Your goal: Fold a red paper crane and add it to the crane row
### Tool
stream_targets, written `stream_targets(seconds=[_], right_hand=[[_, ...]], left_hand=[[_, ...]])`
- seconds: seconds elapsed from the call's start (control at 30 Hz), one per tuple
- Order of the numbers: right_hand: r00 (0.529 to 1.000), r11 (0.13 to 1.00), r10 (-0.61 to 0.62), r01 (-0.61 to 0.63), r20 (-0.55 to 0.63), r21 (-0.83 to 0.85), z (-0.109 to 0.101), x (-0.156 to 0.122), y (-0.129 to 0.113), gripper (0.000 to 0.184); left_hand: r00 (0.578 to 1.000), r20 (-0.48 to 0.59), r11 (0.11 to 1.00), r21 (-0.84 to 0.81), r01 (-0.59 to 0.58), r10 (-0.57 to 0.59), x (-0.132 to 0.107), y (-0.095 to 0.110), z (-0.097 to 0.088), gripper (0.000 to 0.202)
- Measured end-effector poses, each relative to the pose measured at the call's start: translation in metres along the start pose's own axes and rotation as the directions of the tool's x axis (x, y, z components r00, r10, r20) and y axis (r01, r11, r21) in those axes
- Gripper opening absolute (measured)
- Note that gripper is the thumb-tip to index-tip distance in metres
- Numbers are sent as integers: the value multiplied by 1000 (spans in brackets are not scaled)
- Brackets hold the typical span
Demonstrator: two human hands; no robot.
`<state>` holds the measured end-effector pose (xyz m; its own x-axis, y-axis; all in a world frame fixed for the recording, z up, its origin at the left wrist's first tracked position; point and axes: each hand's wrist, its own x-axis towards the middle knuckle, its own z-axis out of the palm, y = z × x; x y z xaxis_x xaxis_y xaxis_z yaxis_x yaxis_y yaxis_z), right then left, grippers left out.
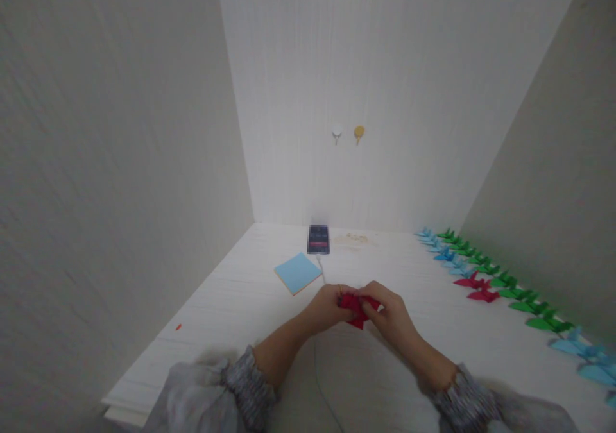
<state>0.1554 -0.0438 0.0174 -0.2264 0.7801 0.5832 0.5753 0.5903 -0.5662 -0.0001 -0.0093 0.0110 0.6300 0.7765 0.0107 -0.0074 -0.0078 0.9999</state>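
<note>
A red piece of folded origami paper [357, 316] is held between both hands above the white table, near the middle of the view. My left hand [329, 307] pinches its left side, thumb in front. On the other side my right hand [387, 306] grips the paper between thumb and fingers. The fingers cover part of the folds, so the exact shape cannot be made out. Left of and beyond my left hand lies a stack of light blue square paper [297, 272].
A phone [318, 239] with a white cable [319, 382] lies by the back wall. Along the right wall stand rows of folded paper cranes, green [525, 305], blue [577, 344] and red [483, 294]. Two hooks [359, 132] are on the wall. A small red scrap [178, 327] lies left.
</note>
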Motion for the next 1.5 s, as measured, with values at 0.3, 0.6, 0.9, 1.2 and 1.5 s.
stream_targets(seconds=[0.3,0.6,0.9,1.2,1.5], right_hand=[[998,989,-38,46,-56,141,-3,2,3,18],[988,989,135,-129,-74,72,1,0,2,19],[950,932,304,-281,-75,228,0,-1,4,14],[934,843,350,-284,-66,457,-2,0,-3,9],[957,886,286,-245,-48,395,-2,-1,-3,12]], left_hand=[[997,8,995,-59,-82,82,-3,11,4,34],[992,-86,996,-2,-87,87,0,2,2,39],[975,-204,995,47,-84,92,1,2,-1,34],[983,-177,974,-212,-78,41,0,6,0,28],[983,-183,979,-193,-65,30,3,2,-1,30]])
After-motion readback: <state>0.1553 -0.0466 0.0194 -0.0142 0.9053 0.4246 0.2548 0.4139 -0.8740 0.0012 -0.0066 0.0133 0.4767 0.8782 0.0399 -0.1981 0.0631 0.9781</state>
